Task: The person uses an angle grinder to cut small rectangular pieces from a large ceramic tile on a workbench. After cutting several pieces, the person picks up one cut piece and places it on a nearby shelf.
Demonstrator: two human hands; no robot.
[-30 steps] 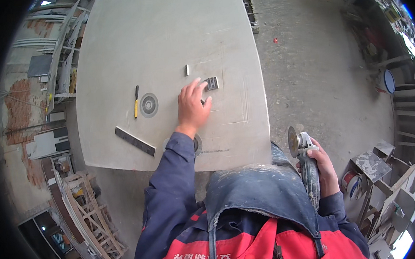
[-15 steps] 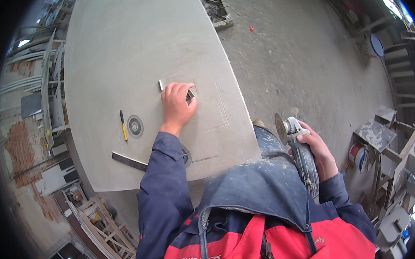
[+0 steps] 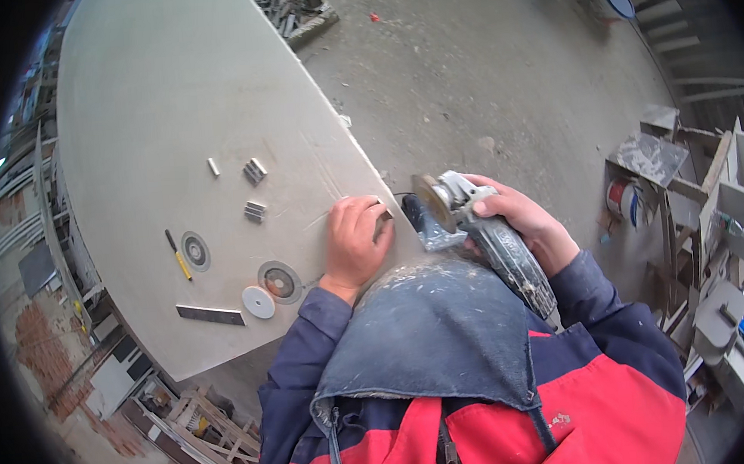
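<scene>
My left hand [image 3: 356, 243] is closed around a small dark strip piece [image 3: 383, 221] by the right edge of the pale board tabletop [image 3: 147, 101]. My right hand [image 3: 534, 225] grips the body of an angle grinder [image 3: 517, 265], held off the table's right side with its worn disc [image 3: 432, 202] toward the edge. Whether the disc spins I cannot tell. Two groups of short dark strips [image 3: 255, 171] lie mid-table, beside a single light strip [image 3: 214, 167]. Closer to me are two grey cutting discs [image 3: 280, 282] and a white round disc [image 3: 258, 302].
A yellow-and-black slim tool [image 3: 179, 256] and a dark flat bar [image 3: 210, 315] rest at the table's left. Past the right edge, a crate of scraps [image 3: 297, 17] and a bucket [image 3: 613, 1] stand on the floor. A cluttered wooden rack [image 3: 698, 209] is at right.
My left hand has moved from mid-table toward the right edge with a strip piece, uncovering the strip groups. The grinder has shifted left in view, closer to that hand. The view has turned.
</scene>
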